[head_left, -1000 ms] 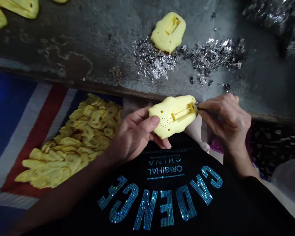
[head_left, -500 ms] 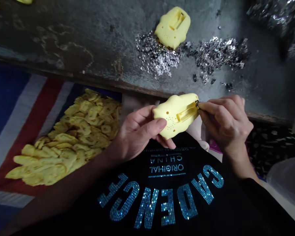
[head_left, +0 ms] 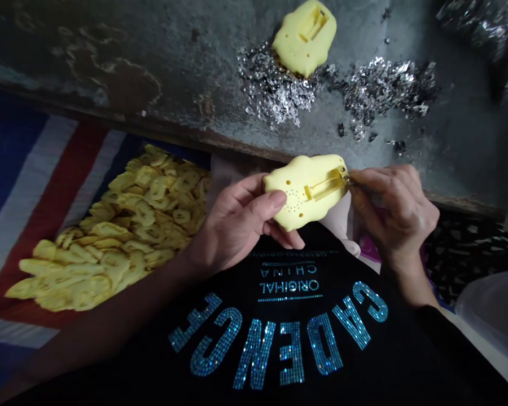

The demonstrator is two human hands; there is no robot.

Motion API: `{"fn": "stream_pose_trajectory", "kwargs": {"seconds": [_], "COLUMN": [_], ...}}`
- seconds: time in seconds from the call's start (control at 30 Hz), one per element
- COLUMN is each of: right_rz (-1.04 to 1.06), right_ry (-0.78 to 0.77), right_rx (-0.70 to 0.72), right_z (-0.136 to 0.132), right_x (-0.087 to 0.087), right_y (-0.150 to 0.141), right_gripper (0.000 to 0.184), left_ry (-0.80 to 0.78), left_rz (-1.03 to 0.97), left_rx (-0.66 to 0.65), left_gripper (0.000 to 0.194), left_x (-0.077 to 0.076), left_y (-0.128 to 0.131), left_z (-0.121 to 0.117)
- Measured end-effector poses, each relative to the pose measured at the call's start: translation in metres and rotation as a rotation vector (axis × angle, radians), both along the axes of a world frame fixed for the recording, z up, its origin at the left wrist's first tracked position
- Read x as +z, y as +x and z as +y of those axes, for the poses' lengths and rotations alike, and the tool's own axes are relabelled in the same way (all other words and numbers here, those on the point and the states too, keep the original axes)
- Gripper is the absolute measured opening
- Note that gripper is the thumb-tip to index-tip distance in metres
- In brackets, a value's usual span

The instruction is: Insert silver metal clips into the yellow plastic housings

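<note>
- Yellow moulded plastic casing point(head_left: 300, 194): being held at centre frame, long axis running left to right, slotted end nearest the right hand point(head_left: 400, 211).
- Left hand point(head_left: 232, 225): clasping the casing, thumb across its face.
- Right fingers point(head_left: 376, 179): pinching narrowly on a small metal piece point(head_left: 347, 179) at the slot's end.

The casing point(head_left: 298, 194) is smooth, matt plastic, the scattered bits point(head_left: 275, 84) glossy metal, the worktop point(head_left: 173, 98) rough.

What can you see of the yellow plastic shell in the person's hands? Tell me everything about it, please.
The yellow plastic shell is a pale, lumpy, rounded moulding with a small round hole and a cluster of tiny dots on its face, and a raised, rectangular slot toward one end. It is held tilted above the person's lap: the left hand grips it, thumb on top, while the right hand pinches a small dark metal piece at the slot's end.
</note>
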State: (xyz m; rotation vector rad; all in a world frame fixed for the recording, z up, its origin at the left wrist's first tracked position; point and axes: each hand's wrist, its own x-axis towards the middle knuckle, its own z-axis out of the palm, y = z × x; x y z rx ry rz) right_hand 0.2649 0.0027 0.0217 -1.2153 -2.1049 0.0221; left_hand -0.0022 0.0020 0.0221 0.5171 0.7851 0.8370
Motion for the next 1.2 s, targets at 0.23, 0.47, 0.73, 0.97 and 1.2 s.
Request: {"fn": "stream_pose_trajectory", "kwargs": {"seconds": [0.23,0.47,0.73,0.97,1.2], "right_rz": [-0.105,0.166,0.660,0.684,0.418], "right_ry": [0.045,-0.092,-0.747,-0.488,-0.117], "right_rx": [-0.052,-0.040,0.163,0.107,-0.044], "right_z": [-0.005,0.001,0.033,0.014,-0.012], "right_x": [-0.006,-0.002,-0.011,-0.018,-0.044], "right_y": [-0.001,0.001,0.016,0.007,0.016], "right_gripper": [0.039,0.024,0.040,0.032,0.033], "left_ry": [-0.033,0.016,0.350,0.757,0.739], "left_rz": [-0.012,0.026,0.247,0.430,0.423], "left_rx": [0.032,0.005,-0.089,-0.205,-0.442], "left_gripper": [0.052,0.045,0.031,0.033,0.116], "left_x": [0.004,0.003,0.006,0.010,0.010], "left_y": [0.004,0.000,-0.002,-0.005,0.005], "left_z": [0.001,-0.003,-0.013,-0.007,0.014]}}
